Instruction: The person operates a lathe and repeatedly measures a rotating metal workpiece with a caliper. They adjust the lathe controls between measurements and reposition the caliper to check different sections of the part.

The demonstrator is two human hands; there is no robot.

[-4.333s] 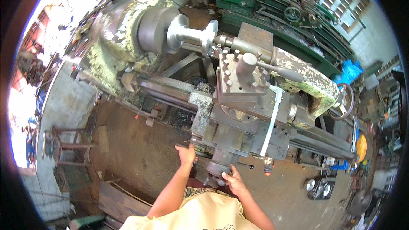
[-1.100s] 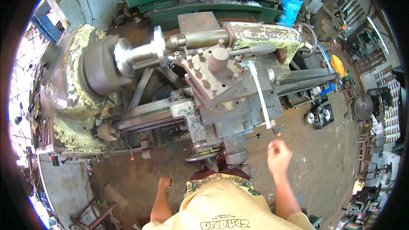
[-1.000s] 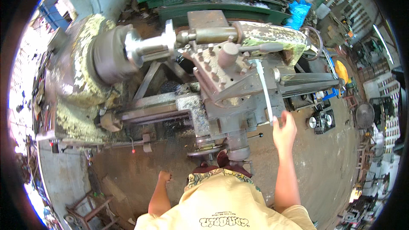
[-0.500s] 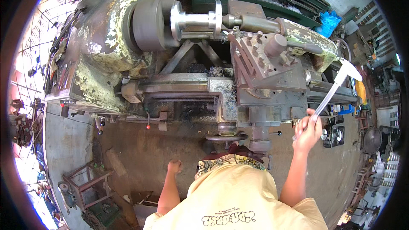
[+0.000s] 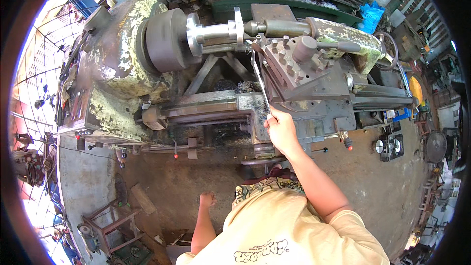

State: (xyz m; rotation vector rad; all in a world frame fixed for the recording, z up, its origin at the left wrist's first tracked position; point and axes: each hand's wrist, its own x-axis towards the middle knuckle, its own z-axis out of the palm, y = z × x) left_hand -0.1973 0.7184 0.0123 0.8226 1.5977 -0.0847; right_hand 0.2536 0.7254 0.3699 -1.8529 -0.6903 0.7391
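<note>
My right hand (image 5: 280, 128) is closed round the lower end of a long silver caliper (image 5: 260, 79). Its upper end points away from me, beside the tool post (image 5: 299, 64), and lies just below the turned metal workpiece (image 5: 216, 31). That spool-shaped piece, bright with a flange at each end, sits between the dark chuck (image 5: 169, 39) and the tailstock centre (image 5: 254, 28). I cannot tell whether the caliper touches anything. Low at my left side, my left hand (image 5: 207, 198) hangs with its fingers curled in and nothing visible in them.
The lathe's carriage handwheel (image 5: 264, 161) stands close before my body. A red-knobbed lever (image 5: 176, 155) hangs under the bed. Behind is a green lathe (image 5: 274, 2) with a blue plastic bag (image 5: 371, 15) near it. A metal stand (image 5: 110, 225) stands at lower left.
My right hand has swung left with the caliper, from beyond the tailstock end to the tool post and workpiece. The view has shifted slightly; my left hand stays low and closed.
</note>
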